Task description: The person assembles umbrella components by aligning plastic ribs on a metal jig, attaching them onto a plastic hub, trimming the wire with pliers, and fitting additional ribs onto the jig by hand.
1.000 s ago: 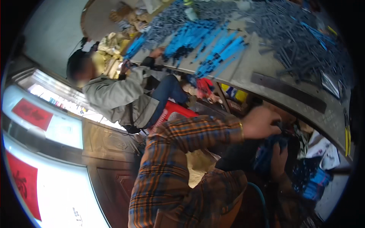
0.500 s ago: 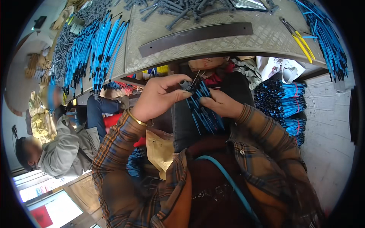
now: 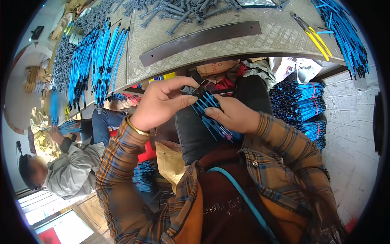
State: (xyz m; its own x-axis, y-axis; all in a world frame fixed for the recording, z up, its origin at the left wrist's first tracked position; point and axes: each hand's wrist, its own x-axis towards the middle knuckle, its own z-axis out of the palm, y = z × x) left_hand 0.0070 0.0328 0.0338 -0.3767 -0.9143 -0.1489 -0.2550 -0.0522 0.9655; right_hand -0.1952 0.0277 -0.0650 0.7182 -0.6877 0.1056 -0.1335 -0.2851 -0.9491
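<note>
Above my lap, my left hand (image 3: 158,103) pinches a grey plastic tubular fitting (image 3: 188,90) between thumb and fingers. Thin blue rods with black ends (image 3: 209,118) fan downward from beside that fitting. My right hand (image 3: 237,114) is closed round the rods, its thumb lying across them from the right. The rods' upper ends meet close to the fitting; whether they are joined to it I cannot make out. Both hands are just below the table's near edge, almost touching each other.
On the patterned table (image 3: 162,67) lie a dark curved strip (image 3: 199,42), grey fittings (image 3: 178,14), yellow-handled pliers (image 3: 313,38) and blue rods (image 3: 339,32). Tied bundles (image 3: 302,105) are stacked at the right. A person in a grey jacket (image 3: 77,168) sits at the left.
My hands have shifted slightly left in the picture, still holding the fitting and rods. The table scene has also shifted left. At the left, the other person's hand now shows beside spread blue rods.
</note>
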